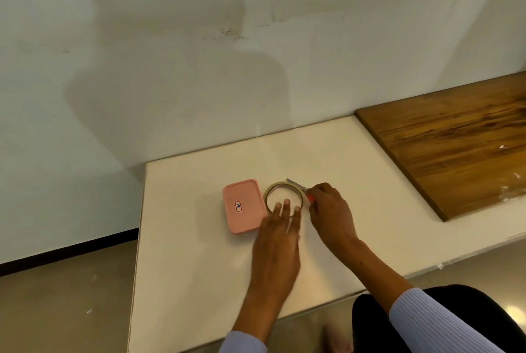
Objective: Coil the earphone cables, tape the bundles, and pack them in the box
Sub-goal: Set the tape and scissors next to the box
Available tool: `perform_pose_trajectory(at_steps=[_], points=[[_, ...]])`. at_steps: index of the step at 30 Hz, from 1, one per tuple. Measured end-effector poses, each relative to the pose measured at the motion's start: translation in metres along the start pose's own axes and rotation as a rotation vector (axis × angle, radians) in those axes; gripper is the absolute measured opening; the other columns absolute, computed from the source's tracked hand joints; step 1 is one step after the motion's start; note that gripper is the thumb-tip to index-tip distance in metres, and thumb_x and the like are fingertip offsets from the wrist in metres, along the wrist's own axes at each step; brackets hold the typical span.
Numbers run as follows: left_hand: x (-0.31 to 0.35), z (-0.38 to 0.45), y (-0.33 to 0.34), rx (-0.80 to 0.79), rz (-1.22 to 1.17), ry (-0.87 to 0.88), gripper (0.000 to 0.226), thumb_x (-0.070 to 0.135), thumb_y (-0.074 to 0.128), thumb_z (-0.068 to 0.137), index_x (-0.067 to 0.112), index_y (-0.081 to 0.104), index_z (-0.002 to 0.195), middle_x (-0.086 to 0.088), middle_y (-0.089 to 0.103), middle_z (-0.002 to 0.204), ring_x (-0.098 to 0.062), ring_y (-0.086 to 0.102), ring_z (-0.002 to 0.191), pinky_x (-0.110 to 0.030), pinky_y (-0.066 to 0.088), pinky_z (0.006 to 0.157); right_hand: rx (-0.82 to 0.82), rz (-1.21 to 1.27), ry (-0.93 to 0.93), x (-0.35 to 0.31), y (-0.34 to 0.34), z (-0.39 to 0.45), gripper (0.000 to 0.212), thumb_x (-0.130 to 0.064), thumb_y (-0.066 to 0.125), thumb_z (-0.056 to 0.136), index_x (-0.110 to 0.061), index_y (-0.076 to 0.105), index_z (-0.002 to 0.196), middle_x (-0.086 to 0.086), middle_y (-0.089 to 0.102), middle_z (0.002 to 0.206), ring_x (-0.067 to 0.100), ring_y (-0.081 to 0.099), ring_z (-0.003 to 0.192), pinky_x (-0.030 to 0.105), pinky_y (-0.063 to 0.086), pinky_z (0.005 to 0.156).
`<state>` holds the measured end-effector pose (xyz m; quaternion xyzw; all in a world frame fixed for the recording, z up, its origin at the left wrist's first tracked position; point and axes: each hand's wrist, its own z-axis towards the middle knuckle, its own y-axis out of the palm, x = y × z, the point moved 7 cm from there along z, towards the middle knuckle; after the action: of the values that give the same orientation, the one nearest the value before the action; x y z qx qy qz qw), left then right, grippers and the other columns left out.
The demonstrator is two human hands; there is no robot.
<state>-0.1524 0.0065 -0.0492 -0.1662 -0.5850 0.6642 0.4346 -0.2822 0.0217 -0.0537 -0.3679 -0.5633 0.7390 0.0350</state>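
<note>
A pink lidded box [243, 204] with a small label lies on the white table [199, 267]. Right beside it lies a roll of clear tape [281, 192]. My left hand [280, 236] lies flat with straight fingers over the near rim of the tape roll. My right hand [331, 210] grips the red handles of a pair of scissors [297, 185], whose blades point away past the roll's far right side. No earphone cable shows.
A brown wooden board [455, 147] lies on the table's right part against the white wall. The table's left edge drops to a grey floor [65, 295]. My dark-clad knee [427, 321] sits at the near right.
</note>
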Motion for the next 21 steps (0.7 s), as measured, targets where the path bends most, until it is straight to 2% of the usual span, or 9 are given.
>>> perform_pose_trajectory(at_steps=[4,6,12,16,19,21], points=[[0.007,0.003,0.038,-0.134,0.103,-0.05,0.071,0.025,0.088,0.055,0.012,0.064,0.12,-0.008,0.062,0.127,-0.023,0.06,0.116,-0.037,0.048,0.093,-0.093,-0.08,0.018,0.009,0.01,0.001,0.033,-0.016,0.055,0.093,-0.018,0.058,0.126,0.004,0.049,0.14,0.023,0.046,0.127,0.032,0.042,0.102],[0.007,0.006,0.046,-0.164,0.115,-0.079,0.071,0.033,0.089,0.054,0.012,0.066,0.118,-0.008,0.063,0.125,-0.023,0.062,0.113,-0.037,0.05,0.089,-0.079,-0.111,-0.001,0.009,0.011,-0.001,0.033,-0.017,0.055,0.093,-0.019,0.059,0.126,0.004,0.048,0.141,0.024,0.043,0.131,0.032,0.039,0.105],[0.01,0.007,0.05,-0.151,0.165,-0.072,0.072,0.048,0.08,0.063,0.01,0.063,0.122,-0.011,0.061,0.128,-0.026,0.061,0.115,-0.036,0.052,0.089,-0.06,-0.138,0.072,0.022,0.003,0.004,0.031,-0.024,0.055,0.093,-0.022,0.059,0.124,0.001,0.053,0.131,0.02,0.049,0.117,0.029,0.047,0.089],[0.006,0.007,0.051,-0.112,0.155,-0.05,0.069,0.052,0.068,0.07,0.01,0.06,0.125,-0.011,0.059,0.13,-0.025,0.059,0.117,-0.035,0.049,0.09,-0.053,-0.11,0.122,0.026,0.002,0.004,0.034,-0.029,0.056,0.093,-0.019,0.058,0.126,0.002,0.05,0.134,0.02,0.049,0.117,0.026,0.046,0.091],[0.007,0.007,0.051,-0.104,0.149,-0.038,0.072,0.054,0.072,0.068,0.011,0.061,0.124,-0.01,0.06,0.13,-0.025,0.059,0.117,-0.034,0.047,0.092,-0.028,-0.085,0.135,0.029,0.001,0.005,0.035,-0.03,0.055,0.093,-0.016,0.059,0.125,0.003,0.05,0.137,0.02,0.049,0.119,0.027,0.045,0.093],[0.007,0.008,0.05,-0.095,0.131,-0.033,0.073,0.056,0.071,0.068,0.012,0.061,0.125,-0.009,0.06,0.13,-0.024,0.059,0.117,-0.033,0.044,0.093,-0.023,-0.067,0.152,0.031,0.001,0.007,0.035,-0.03,0.056,0.093,-0.015,0.059,0.124,0.004,0.054,0.131,0.019,0.052,0.114,0.026,0.046,0.091]])
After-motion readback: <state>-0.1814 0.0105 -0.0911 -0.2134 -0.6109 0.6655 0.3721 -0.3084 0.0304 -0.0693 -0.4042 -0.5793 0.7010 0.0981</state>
